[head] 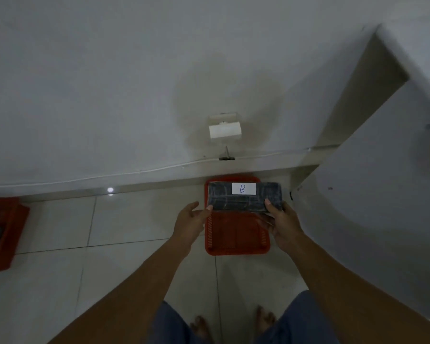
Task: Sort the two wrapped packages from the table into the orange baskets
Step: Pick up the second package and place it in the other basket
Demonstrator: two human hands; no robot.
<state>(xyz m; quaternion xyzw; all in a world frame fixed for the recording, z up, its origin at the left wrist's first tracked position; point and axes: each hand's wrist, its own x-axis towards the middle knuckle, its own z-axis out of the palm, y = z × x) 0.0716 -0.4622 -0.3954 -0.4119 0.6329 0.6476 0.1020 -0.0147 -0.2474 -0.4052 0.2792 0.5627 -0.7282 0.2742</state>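
Dark rectangular wrapped package with white "B" label held above orange slatted plastic basket on tiled floor. Right hand clamped on right end; left hand spread, fingertips touching left end. Step: placing. Next, likely: lower level, release inside rim. Second orange basket far left.

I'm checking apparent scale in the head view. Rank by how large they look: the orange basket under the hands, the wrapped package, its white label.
1. Orange basket, partly covered by the package.
2. Wrapped package; it is held nearer the camera, so its true size against the basket is unsure.
3. White label, clearly smallest.
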